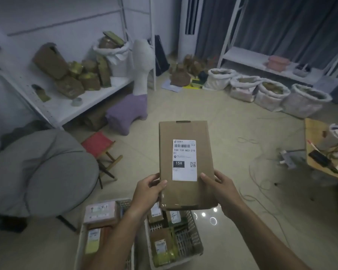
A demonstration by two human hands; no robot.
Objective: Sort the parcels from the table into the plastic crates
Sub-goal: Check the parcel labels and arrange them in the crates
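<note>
I hold a flat brown cardboard parcel (185,131) up in front of me, its white shipping label reading 15H facing me. My left hand (148,191) grips its lower left edge, thumb on the front. My right hand (220,190) grips the lower right edge the same way. Below the parcel on the floor stand two plastic crates. The left crate (80,242) holds a pink parcel (101,211) and other labelled parcels. The right crate (193,232) holds several brown and yellow parcels.
A grey round seat (41,172) and a red folding stool (100,145) are at the left. White shelving (70,106) with brown parcels stands behind. Several white sacks (269,92) line the far right floor. A wooden table (316,162) edge and loose cables lie right.
</note>
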